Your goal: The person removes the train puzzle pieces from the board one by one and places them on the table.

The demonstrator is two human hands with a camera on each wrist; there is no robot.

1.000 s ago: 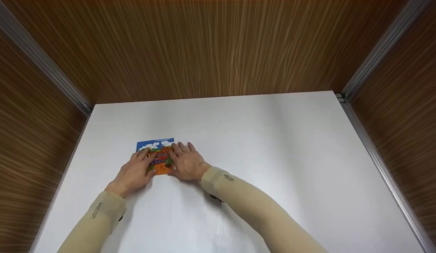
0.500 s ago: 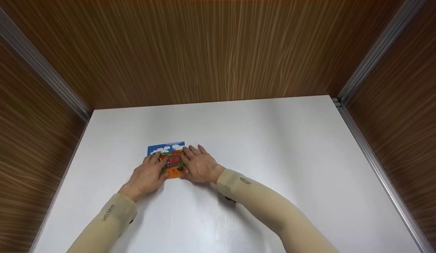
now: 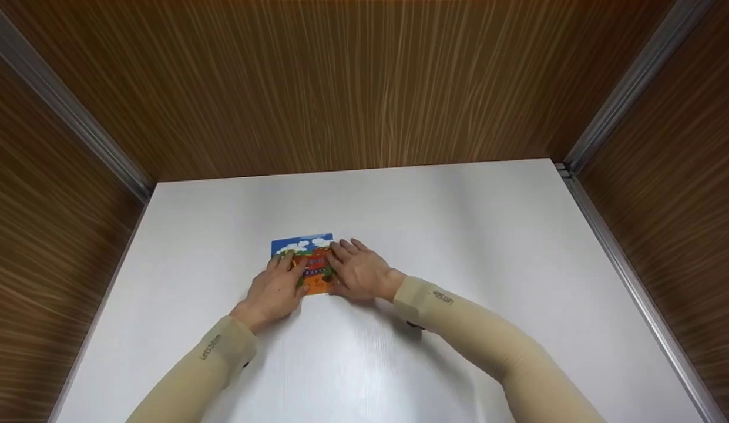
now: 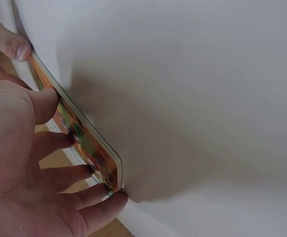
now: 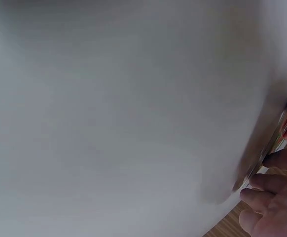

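Note:
A thin square board (image 3: pixel 316 271) lies flat on the white table, printed with a blue sky, white clouds and a red-and-orange scene. My left hand (image 3: pixel 275 292) rests on its left side, fingers extended over the picture. On the opposite side, my right hand (image 3: pixel 363 274) touches the right edge with its fingers spread. The left wrist view shows the board's pale, rounded edge (image 4: pixel 96 129), with the left fingertips on its printed face and little finger at its corner. Only a sliver of the board shows beside the right hand (image 5: pixel 276 200) in the right wrist view.
The white tabletop (image 3: pixel 458 235) stretches around the board on all sides. A brown wood-grain panel (image 3: pixel 364 82) stands behind it, with similar panels at left and right. Metal rails (image 3: pixel 622 252) run along the side edges.
The board has slid to the right across the table, with both hands moving along at its sides. The head view has tilted slightly. The hands keep the same hold.

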